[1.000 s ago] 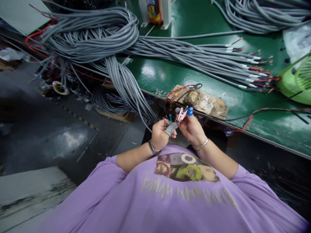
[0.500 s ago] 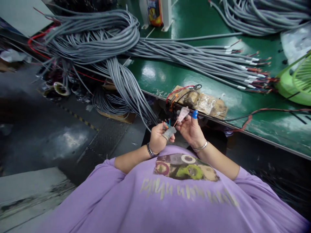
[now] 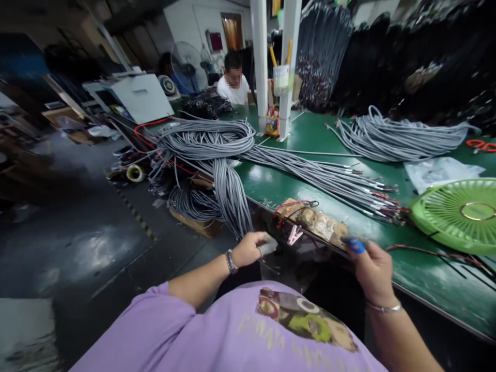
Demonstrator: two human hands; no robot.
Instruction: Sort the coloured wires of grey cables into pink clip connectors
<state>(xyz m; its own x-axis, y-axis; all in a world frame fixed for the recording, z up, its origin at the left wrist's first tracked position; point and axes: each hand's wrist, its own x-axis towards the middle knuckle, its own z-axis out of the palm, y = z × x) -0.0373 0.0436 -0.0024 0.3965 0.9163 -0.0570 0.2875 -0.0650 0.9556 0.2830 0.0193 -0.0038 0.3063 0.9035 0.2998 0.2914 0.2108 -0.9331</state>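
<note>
My left hand (image 3: 248,249) is closed in front of the bench edge, its thumb covered in grey. Small coloured wire tips barely show at the top of its grip, beside the hanging bundle of grey cables (image 3: 232,199). My right hand (image 3: 374,266), with a blue cover (image 3: 355,245) on one finger, is at the right end of a wooden block (image 3: 329,227). Its fingers are closed around something dark and blurred that I cannot make out. Between the hands, a pink clip (image 3: 294,235) hangs at the bench edge below the block.
Grey cables with stripped ends (image 3: 372,201) lie across the green bench (image 3: 263,181). A green fan (image 3: 461,217) stands at the right, and white posts (image 3: 284,103) rise behind. Another person (image 3: 233,85) sits across the bench. A cable coil (image 3: 196,204) rests below at left.
The view has tilted up, bringing the far side of the room into sight. My right hand has moved away from the left, rightward to the block's end. My left hand stays closed.
</note>
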